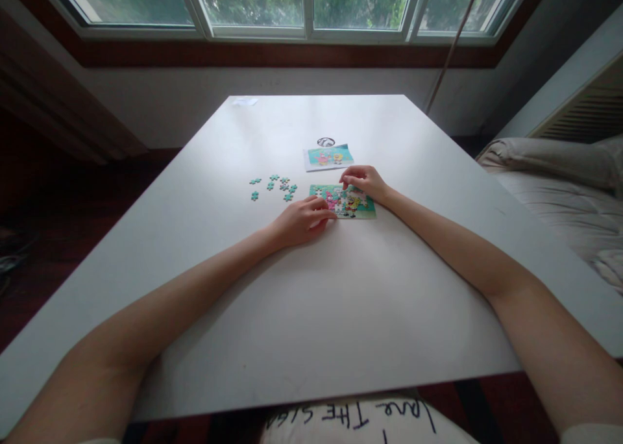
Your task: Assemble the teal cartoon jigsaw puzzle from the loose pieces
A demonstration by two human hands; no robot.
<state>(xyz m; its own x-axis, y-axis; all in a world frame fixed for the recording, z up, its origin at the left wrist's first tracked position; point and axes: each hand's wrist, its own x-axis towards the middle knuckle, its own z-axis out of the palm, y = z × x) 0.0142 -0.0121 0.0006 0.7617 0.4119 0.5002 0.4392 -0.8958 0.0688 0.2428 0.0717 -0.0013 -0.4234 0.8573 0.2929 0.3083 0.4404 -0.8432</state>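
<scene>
A small cartoon jigsaw puzzle (359, 205) lies partly assembled on the white table (311, 301). My left hand (302, 220) rests at its left edge, fingers curled and pressed on the puzzle's lower left corner. My right hand (365, 180) sits at the puzzle's top edge, fingertips pinched together on a piece there; what they hold is too small to name. Several loose teal puzzle pieces (275, 187) lie scattered just left of the puzzle. A printed reference picture (328, 156) lies flat behind the puzzle.
A small dark round object (326, 142) sits behind the picture. A scrap of paper (244, 101) lies at the far table edge. A window runs along the back wall. A bed with pale bedding (559, 184) stands at the right. A thin stick (450, 51) leans by the wall.
</scene>
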